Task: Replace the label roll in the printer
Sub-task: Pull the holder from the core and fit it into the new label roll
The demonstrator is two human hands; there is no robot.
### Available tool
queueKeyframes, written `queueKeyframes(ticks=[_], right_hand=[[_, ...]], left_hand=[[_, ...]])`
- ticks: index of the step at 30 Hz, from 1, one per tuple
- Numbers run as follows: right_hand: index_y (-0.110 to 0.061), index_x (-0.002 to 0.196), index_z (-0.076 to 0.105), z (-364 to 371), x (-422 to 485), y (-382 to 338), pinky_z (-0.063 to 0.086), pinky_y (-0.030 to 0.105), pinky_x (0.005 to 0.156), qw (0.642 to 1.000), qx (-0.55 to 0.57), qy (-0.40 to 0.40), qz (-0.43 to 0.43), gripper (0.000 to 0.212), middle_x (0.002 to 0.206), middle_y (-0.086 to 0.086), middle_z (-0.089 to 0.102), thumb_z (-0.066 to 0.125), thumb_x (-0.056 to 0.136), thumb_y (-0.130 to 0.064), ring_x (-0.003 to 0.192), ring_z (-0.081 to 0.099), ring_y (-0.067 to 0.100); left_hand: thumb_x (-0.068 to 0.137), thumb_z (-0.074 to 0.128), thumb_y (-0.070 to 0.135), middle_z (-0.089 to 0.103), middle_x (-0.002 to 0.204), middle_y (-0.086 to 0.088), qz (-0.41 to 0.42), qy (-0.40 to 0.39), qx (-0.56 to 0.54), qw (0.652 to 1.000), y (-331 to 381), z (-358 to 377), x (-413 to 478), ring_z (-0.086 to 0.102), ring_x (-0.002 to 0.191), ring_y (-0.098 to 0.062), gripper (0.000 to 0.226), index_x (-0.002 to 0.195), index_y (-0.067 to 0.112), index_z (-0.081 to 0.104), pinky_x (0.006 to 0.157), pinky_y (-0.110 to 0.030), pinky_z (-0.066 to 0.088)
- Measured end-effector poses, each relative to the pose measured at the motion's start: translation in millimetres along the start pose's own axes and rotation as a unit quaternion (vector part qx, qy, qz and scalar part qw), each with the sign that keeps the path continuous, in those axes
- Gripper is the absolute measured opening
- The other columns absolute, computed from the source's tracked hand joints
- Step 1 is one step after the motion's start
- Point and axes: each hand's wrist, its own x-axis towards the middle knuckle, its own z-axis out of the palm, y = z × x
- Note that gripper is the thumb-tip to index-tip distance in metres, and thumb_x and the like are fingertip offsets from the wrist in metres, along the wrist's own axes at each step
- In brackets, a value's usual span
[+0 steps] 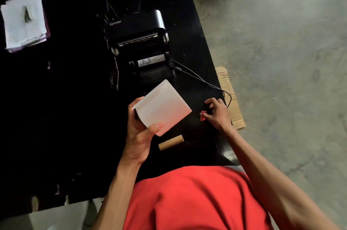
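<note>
new roll in hand, printer open and waiting

the left hand (139, 132) has its grip closed around the new label roll (162, 107), thumb on the white face, fingers behind, roll held above the counter (75, 117). the right hand (216, 112), off to the right of that grip, pinches a small red piece (203, 115) low over the counter; what it is cannot be told. just below the left grip lies a bare cardboard core (170, 142), so the old roll looks to be out already. directly beyond the grip sits the printer (140, 46), lid up, bay apparently empty. left to do: seat the roll, thread it, close the lid. the path forward looks clear; a cable (202, 79) trails right of it, and the counter edge runs close behind the right hand.
</note>
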Motion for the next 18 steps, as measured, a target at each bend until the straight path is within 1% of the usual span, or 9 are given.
queueKeyframes(ticks=[3, 6, 8, 9, 10, 11, 12, 15, 18], right_hand=[[-0.017, 0.116, 0.067, -14.8, 3.8, 4.3, 0.049, 0.033, 0.077, 0.996, 0.083, -0.034, 0.017, 0.034, 0.09, 0.004, 0.063, 0.08, 0.085, -0.024, 0.077, 0.057, 0.016], [-0.013, 0.109, 0.072, -29.6, -7.7, 19.6, 0.049, 0.026, 0.069, 0.993, 0.113, -0.034, 0.033, 0.021, 0.08, 0.005, 0.067, 0.074, 0.091, -0.024, 0.072, 0.059, 0.015], [-0.012, 0.107, 0.074, -35.6, -21.9, 34.5, 0.055, 0.03, 0.068, 0.991, 0.114, -0.041, 0.053, 0.018, 0.081, 0.007, 0.071, 0.069, 0.095, -0.023, 0.067, 0.061, 0.016], [-0.011, 0.108, 0.074, -37.0, -29.5, 42.0, 0.056, 0.029, 0.064, 0.99, 0.115, -0.055, 0.067, 0.018, 0.082, 0.006, 0.073, 0.067, 0.097, -0.023, 0.061, 0.062, 0.017], [-0.011, 0.109, 0.074, -37.5, -36.8, 49.1, 0.055, 0.023, 0.056, 0.987, 0.111, -0.075, 0.083, 0.019, 0.083, 0.005, 0.075, 0.065, 0.098, -0.023, 0.055, 0.062, 0.016], [-0.012, 0.11, 0.074, -36.9, -43.7, 55.2, 0.05, 0.018, 0.048, 0.984, 0.105, -0.1, 0.1, 0.019, 0.086, 0.005, 0.077, 0.064, 0.099, -0.023, 0.051, 0.06, 0.014], [-0.013, 0.111, 0.074, -35.2, -49.9, 60.1, 0.046, 0.017, 0.044, 0.98, 0.101, -0.126, 0.116, 0.019, 0.091, 0.007, 0.078, 0.064, 0.099, -0.023, 0.05, 0.059, 0.014], [-0.013, 0.114, 0.073, -28.4, -62.3, 68.6, 0.044, 0.019, 0.046, 0.968, 0.109, -0.177, 0.142, 0.02, 0.101, 0.012, 0.078, 0.066, 0.098, -0.021, 0.049, 0.057, 0.013], [-0.012, 0.115, 0.073, -25.6, -64.9, 70.5, 0.043, 0.016, 0.043, 0.965, 0.122, -0.193, 0.13, 0.023, 0.1, 0.009, 0.077, 0.072, 0.094, -0.019, 0.046, 0.054, 0.01]], left_hand=[[0.063, 0.079, 0.007, 0.047, 0.139, -0.021, -0.006, -0.002, -0.01, 1.0, 0.0, 1.4, -1.5, 0.038, 0.133, -0.055, 0.087, 0.141, 0.019, 0.039, 0.094, -0.085, 0.032], [0.063, 0.078, 0.007, 0.05, 0.136, -0.015, -0.007, -0.003, -0.016, 1.0, -2.4, 4.0, -4.7, 0.037, 0.133, -0.056, 0.088, 0.14, 0.02, 0.039, 0.095, -0.084, 0.031], [0.062, 0.078, 0.007, 0.048, 0.138, -0.021, -0.007, -0.001, -0.025, 1.0, -5.4, 7.2, -8.4, 0.036, 0.133, -0.057, 0.089, 0.141, 0.018, 0.038, 0.095, -0.086, 0.029], [0.062, 0.077, 0.007, 0.047, 0.138, -0.022, -0.007, 0.001, -0.031, 0.999, -7.0, 8.3, -10.5, 0.035, 0.133, -0.057, 0.089, 0.141, 0.017, 0.037, 0.096, -0.086, 0.028], [0.062, 0.077, 0.007, 0.047, 0.138, -0.021, -0.007, 0.003, -0.037, 0.999, -8.4, 9.2, -12.7, 0.035, 0.134, -0.057, 0.089, 0.14, 0.016, 0.038, 0.096, -0.086, 0.027], [0.061, 0.077, 0.007, 0.046, 0.14, -0.022, -0.006, 0.004, -0.042, 0.999, -9.3, 9.7, -14.7, 0.035, 0.134, -0.056, 0.088, 0.14, 0.016, 0.038, 0.097, -0.086, 0.027], [0.062, 0.077, 0.007, 0.043, 0.143, -0.023, -0.005, 0.002, -0.045, 0.999, -9.8, 10.2, -16.5, 0.034, 0.135, -0.056, 0.088, 0.14, 0.017, 0.039, 0.097, -0.086, 0.027], [0.062, 0.076, 0.007, 0.036, 0.148, -0.026, -0.003, -0.005, -0.049, 0.999, -10.4, 12.7, -20.1, 0.034, 0.136, -0.056, 0.087, 0.14, 0.017, 0.039, 0.097, -0.085, 0.028], [0.062, 0.077, 0.007, 0.037, 0.148, -0.025, -0.005, -0.004, -0.051, 0.999, -12.6, 14.3, -22.5, 0.034, 0.136, -0.055, 0.088, 0.141, 0.016, 0.038, 0.096, -0.085, 0.029]])
